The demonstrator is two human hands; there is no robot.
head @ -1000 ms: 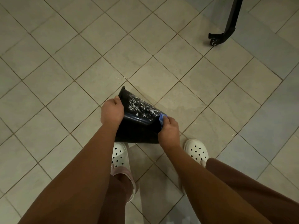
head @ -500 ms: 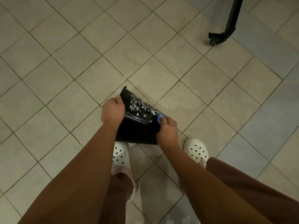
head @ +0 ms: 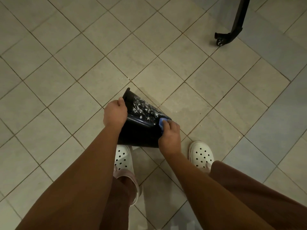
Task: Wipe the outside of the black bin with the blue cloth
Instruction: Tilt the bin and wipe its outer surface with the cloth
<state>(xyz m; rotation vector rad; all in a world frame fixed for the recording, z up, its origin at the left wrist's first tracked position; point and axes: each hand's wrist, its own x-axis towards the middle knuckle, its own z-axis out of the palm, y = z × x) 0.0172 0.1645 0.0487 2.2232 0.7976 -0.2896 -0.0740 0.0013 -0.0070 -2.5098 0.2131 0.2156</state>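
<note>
- The black bin hung tilted between both hands, just in front of the feet, its narrower end pointing away. Whether it touched the tiled floor could not be told.
- The left hand had its fingers curled round the bin's left edge, and that was the only thing steadying it.
- The right hand had its fingers bunched over the blue cloth, pressing it against the bin's right side.
- Risk one: a hard rub from the right could twist the bin out of that single left-hand grip, because the wall looked smooth and glossy.
- Risk two: only a small wad of cloth showed, so it might smear the white splatter rather than lift it.
- Risk three: loosened flecks would likely drop onto the floor or the white clogs just below.
- Risk four: a faintly darker patch on the tile beside the bin looked damp, so footing could suffer there.
- The count: one bin, one cloth, two hands and two clogs.
- One black wheeled leg stood well apart at the top right.
- The white flecks were too many to count.
</note>
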